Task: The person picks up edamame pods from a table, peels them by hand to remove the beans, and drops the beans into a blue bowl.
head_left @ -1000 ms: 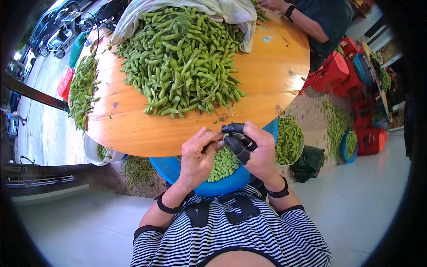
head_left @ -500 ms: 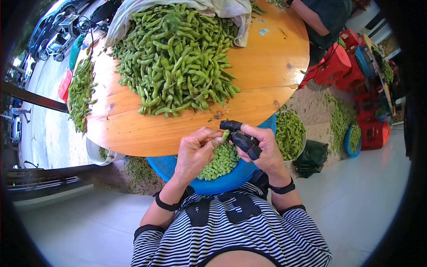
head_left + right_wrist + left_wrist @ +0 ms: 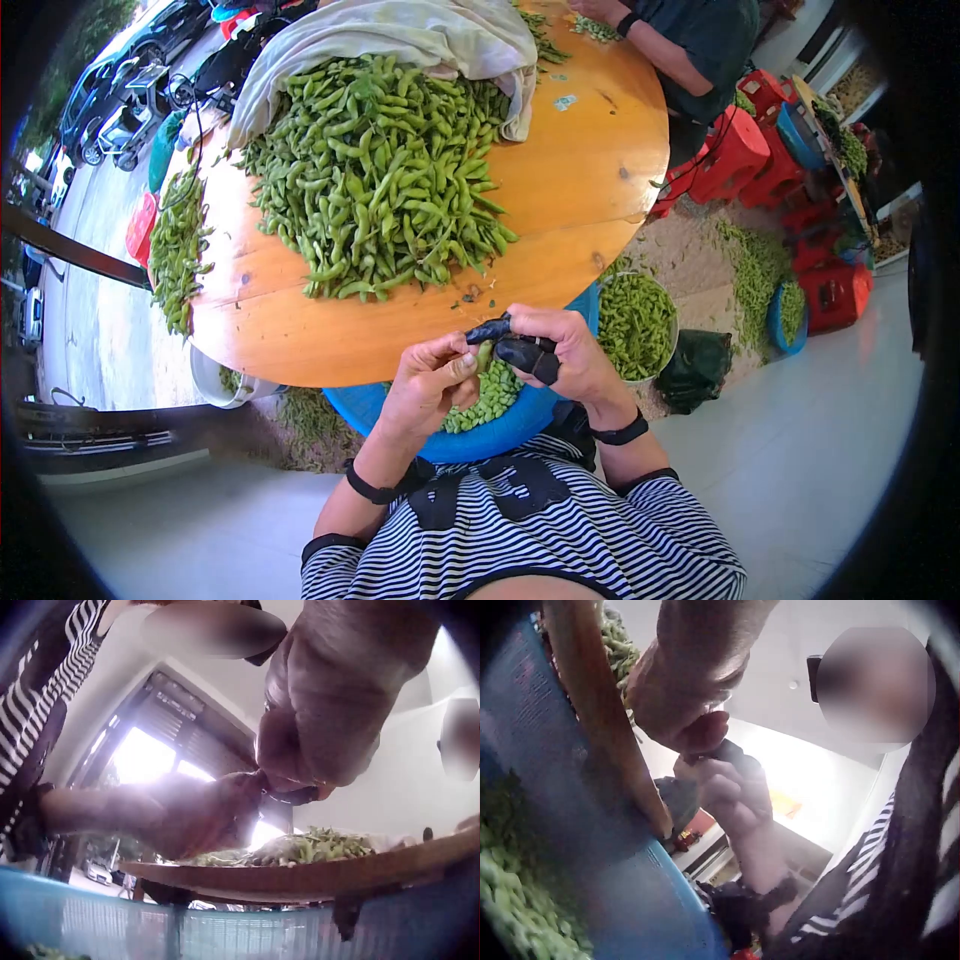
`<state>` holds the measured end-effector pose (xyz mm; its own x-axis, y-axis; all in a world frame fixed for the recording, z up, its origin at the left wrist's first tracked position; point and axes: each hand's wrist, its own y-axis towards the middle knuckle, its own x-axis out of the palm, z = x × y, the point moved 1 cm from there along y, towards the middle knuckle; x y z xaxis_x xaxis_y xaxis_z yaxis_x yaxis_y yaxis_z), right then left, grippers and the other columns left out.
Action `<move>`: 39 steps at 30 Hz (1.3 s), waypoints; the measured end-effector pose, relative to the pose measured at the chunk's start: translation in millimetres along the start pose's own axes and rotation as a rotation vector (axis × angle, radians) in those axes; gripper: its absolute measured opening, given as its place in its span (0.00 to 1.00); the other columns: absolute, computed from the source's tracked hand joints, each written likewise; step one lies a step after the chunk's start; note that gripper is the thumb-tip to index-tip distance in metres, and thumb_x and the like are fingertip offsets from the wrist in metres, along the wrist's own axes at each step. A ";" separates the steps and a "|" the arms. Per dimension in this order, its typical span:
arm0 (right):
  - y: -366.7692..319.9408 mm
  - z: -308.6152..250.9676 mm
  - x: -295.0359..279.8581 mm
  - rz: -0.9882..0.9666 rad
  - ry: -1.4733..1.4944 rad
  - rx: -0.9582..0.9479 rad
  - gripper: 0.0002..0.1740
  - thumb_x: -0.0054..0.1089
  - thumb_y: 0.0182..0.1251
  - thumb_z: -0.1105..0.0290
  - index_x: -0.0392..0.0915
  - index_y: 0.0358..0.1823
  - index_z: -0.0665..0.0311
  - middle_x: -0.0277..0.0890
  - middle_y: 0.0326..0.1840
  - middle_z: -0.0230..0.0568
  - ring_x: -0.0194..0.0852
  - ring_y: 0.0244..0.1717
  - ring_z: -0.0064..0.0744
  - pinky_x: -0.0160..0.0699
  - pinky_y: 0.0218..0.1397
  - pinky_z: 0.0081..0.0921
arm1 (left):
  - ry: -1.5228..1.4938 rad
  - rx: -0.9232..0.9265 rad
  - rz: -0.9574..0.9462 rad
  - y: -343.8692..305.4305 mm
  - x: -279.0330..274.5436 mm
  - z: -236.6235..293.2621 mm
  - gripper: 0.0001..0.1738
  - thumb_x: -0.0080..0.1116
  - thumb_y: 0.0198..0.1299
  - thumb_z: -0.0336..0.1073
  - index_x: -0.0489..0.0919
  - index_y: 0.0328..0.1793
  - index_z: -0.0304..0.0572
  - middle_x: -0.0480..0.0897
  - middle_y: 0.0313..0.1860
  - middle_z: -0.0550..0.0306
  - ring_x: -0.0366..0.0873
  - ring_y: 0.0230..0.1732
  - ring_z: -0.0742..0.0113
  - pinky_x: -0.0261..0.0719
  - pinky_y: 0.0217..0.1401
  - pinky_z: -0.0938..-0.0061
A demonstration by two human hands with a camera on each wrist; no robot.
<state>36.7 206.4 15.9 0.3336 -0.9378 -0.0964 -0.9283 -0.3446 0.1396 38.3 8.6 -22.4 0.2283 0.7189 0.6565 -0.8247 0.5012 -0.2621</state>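
In the head view, the left hand [image 3: 430, 388] pinches a green pod [image 3: 484, 354] between thumb and fingers, above the blue basket. Against it is the right hand [image 3: 568, 360], its thumb and forefinger wrapped in black covers and closed on the pod's other side. Below them, shelled green beans [image 3: 490, 400] lie in the blue basket [image 3: 505, 440]. A large heap of pods [image 3: 380, 180] covers the middle of the wooden table [image 3: 560, 245]. Both wrist views show the hands meeting fingertip to fingertip; the pod is hidden there.
A pale cloth [image 3: 390, 38] drapes over the heap's far side. A container of pods [image 3: 637, 322] stands right of the basket, beside a dark green bag [image 3: 695, 370]. Another person's arm [image 3: 670, 55] reaches over the table's far right. Red stools [image 3: 735, 155] stand farther right.
The pod between the hands showed upright half a second ago and is now partly covered by the right hand's wrapped fingers. The whole head view has shifted, with table and hands lower in it.
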 end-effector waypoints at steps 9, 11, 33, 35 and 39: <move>7.1 9.5 12.2 0.049 0.028 -0.068 0.13 0.58 0.54 0.82 0.78 0.42 0.67 0.67 0.26 0.27 0.62 0.23 0.14 0.58 0.23 0.15 | -0.201 -0.045 0.030 -6.4 6.0 -1.0 0.08 0.59 0.65 0.32 0.80 0.41 0.32 0.80 0.32 0.50 0.65 0.15 0.75 0.65 0.17 0.78; 4.2 2.8 10.4 0.066 0.014 0.017 0.12 0.58 0.56 0.82 0.78 0.43 0.67 0.67 0.25 0.25 0.62 0.21 0.12 0.57 0.21 0.14 | 0.026 0.113 0.180 -4.9 12.7 1.4 0.07 0.58 0.66 0.30 0.80 0.43 0.30 0.80 0.30 0.52 0.69 0.17 0.71 0.70 0.19 0.76; 4.7 12.6 20.9 0.017 0.312 0.272 0.12 0.61 0.53 0.79 0.77 0.41 0.68 0.68 0.26 0.30 0.66 0.24 0.18 0.63 0.26 0.18 | 0.492 0.365 0.269 3.3 4.7 -3.3 0.03 0.56 0.65 0.22 0.75 0.39 0.28 0.74 0.35 0.57 0.77 0.26 0.72 0.76 0.27 0.80; 6.7 11.0 22.3 0.075 0.104 0.172 0.12 0.61 0.53 0.79 0.77 0.41 0.68 0.68 0.27 0.32 0.68 0.26 0.22 0.65 0.29 0.20 | 0.496 0.406 0.269 4.4 6.2 -4.5 0.03 0.53 0.67 0.24 0.74 0.39 0.32 0.75 0.26 0.58 0.75 0.23 0.72 0.73 0.25 0.79; 13.5 0.7 16.9 0.037 -0.164 -0.058 0.14 0.59 0.51 0.81 0.77 0.42 0.69 0.66 0.28 0.37 0.70 0.30 0.31 0.67 0.34 0.25 | 0.391 0.286 0.199 -0.5 -1.0 -1.3 0.02 0.54 0.67 0.27 0.75 0.40 0.35 0.75 0.28 0.58 0.70 0.18 0.74 0.68 0.21 0.79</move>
<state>29.7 186.0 15.4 0.2634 -0.9320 -0.2489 -0.9269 -0.3160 0.2024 39.2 8.2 -23.8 0.1842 0.9401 0.2867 -0.9676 0.2247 -0.1153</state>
